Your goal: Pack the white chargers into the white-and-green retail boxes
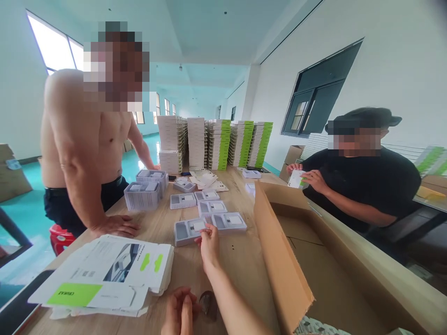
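Note:
My right hand (210, 246) reaches forward, thumb and fingers closed at the right end of a white plastic tray (181, 231) that holds a small white piece. Whether the fingertips also touch that piece is hard to see. Close to the table's near edge, my left hand (179, 309) rests with its fingers curled and thumb laid over them; anything inside is hidden. Just right of it lies a small dark see-through object (208, 305). More trays (228, 222) with similar white pieces lie beyond my right hand.
Flat printed box blanks (104, 274) are piled at the left. An open cardboard carton (279, 251) stands at the right. Stacked trays (141, 197) and tall stacks of white-and-green boxes (218, 144) stand farther back. One person leans a hand (117, 225) on the table; another holds a box (296, 179).

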A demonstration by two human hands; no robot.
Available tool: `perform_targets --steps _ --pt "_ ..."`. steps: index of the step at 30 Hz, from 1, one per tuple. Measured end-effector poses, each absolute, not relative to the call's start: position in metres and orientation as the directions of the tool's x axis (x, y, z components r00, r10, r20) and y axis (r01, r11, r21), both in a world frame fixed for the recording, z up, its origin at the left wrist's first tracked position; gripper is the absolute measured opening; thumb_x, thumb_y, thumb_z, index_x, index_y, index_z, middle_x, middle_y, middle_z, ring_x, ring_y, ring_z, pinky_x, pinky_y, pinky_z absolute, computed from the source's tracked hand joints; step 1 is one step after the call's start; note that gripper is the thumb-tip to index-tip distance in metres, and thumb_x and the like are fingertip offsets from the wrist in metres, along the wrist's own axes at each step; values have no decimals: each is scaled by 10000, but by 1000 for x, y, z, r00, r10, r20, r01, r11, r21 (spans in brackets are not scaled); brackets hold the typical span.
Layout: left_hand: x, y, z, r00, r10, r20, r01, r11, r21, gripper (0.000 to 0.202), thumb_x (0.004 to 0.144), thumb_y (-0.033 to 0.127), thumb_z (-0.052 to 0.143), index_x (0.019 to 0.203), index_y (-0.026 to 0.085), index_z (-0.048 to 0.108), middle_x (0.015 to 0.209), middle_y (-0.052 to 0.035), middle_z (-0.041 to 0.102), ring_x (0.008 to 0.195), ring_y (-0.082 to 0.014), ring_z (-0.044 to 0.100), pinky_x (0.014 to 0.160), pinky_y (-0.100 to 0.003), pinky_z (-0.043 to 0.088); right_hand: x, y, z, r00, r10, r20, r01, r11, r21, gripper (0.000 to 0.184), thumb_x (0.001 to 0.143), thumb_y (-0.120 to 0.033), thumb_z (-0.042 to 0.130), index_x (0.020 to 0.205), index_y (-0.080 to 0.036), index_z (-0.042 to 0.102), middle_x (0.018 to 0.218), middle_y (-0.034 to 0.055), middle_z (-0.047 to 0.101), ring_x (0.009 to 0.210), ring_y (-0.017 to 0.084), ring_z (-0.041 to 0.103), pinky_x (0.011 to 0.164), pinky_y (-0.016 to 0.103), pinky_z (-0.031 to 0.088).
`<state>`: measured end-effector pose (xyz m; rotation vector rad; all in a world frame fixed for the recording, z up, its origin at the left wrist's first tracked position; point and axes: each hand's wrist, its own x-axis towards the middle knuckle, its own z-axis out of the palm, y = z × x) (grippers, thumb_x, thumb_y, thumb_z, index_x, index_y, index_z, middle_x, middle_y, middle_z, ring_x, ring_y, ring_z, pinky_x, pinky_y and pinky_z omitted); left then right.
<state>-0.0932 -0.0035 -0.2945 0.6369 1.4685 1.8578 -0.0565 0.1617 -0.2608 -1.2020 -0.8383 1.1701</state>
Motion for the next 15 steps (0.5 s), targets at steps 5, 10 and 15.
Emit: perform_targets --steps 5,10,15 --pt "-97 -24 -284 -588 761 276 73 -290 954 297 989 490 585 964 211 684 822 -50 755 667 -187 743 633 -287 612 -38 123 -284 60 996 -59 -91 -53 -994 172 1032 -312 665 1091 -151 672 923 3 697 705 127 670 650 280 592" --pt "-149 -45 -251 -508 555 659 604 -316 731 120 918 297 706 1004 273 786 1138 -105 800 1175 -289 714 1063 -468 545 -26 110 -283 -165 986 36 -43 29 -999 188 1022 -336 679 993 -151 683 880 -4 700 712 134 676 687 301 597" --pt "-262 -54 -217 -39 758 651 976 -111 187 576 994 482 595 1500 207 569 1552 -191 591 1493 -451 464 1098 -711 492 -22 104 -279 -232 969 88 -19 86 -996 199 1021 -350 678 991 -153 682 887 -4 702 698 130 667 696 306 590"
